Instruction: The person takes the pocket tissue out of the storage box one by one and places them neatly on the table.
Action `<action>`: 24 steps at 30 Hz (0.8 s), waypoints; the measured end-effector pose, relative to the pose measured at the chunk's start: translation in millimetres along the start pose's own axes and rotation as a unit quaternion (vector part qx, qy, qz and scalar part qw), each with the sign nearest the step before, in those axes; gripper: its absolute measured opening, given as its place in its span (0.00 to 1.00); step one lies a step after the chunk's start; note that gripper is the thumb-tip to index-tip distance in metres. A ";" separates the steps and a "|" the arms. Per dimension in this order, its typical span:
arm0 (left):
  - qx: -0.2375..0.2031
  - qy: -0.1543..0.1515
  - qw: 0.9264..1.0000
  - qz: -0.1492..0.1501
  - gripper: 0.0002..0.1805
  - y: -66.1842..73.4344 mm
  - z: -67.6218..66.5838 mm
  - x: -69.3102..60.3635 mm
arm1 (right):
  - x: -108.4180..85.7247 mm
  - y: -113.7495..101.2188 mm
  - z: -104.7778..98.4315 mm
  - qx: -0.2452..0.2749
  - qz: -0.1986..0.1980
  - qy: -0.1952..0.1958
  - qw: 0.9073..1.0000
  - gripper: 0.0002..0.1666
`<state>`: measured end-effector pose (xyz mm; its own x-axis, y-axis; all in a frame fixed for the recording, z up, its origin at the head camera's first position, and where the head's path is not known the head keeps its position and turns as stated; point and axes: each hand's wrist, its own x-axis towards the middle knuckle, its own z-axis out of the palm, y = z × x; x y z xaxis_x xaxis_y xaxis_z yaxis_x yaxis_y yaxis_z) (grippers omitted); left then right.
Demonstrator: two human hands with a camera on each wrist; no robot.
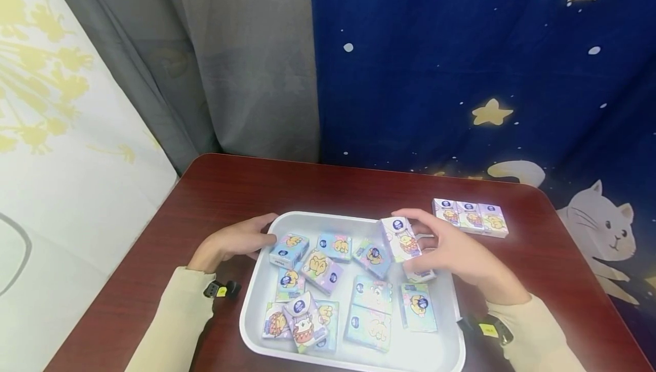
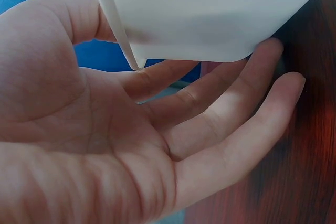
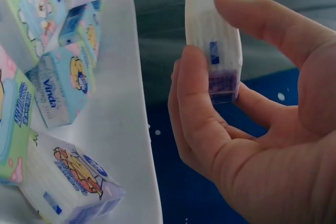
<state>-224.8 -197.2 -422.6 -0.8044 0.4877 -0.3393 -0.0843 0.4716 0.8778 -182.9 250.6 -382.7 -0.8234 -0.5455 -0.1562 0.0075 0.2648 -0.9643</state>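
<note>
A white plastic tray [image 1: 353,363] holds several small tissue packs printed with cartoon animals, in blue, green and lilac wrappers. My left hand [image 1: 238,241] grips the tray's far left rim. In the left wrist view, its thumb goes over the rim and its fingers [image 2: 226,103] spread along the outer wall and underside. Above the tray's right side, my right hand [image 1: 458,249] pinches a lilac-and-white tissue pack [image 1: 401,239] between thumb and fingers. The right wrist view shows this pack [image 3: 202,22] edge-on, apart from the tray. Below it, another lilac pack [image 1: 421,274] is partly hidden by the hand.
Outside the tray, three lilac tissue packs stand in a row [image 1: 470,218] at the back right of the dark red table [image 1: 220,189]. Grey and blue star-patterned curtains [image 1: 461,47] hang behind the table. A pale patterned cloth [image 1: 61,189] is at left.
</note>
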 end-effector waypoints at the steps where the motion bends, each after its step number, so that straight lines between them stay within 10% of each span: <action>1: -0.001 0.000 1.000 0.000 0.26 0.1 0.1 -0.1 | -0.4 1.1 -1.6 0.011 -0.004 -0.001 1.000 0.51; 14: -0.002 -0.003 1.000 0.002 0.26 0.8 -0.7 -0.4 | -11.4 15.0 -25.1 -0.005 0.038 0.092 0.995 0.41; 24: 0.001 0.000 1.000 0.001 0.25 3.5 0.5 -2.3 | -14.6 46.7 -53.8 0.163 0.001 0.115 0.980 0.34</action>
<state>-223.0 -196.4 -418.9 -0.8046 0.4887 -0.3374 -0.0814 0.4720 0.8778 -201.0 313.7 -414.0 -0.9290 -0.3416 -0.1425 0.1595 -0.0220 -0.9870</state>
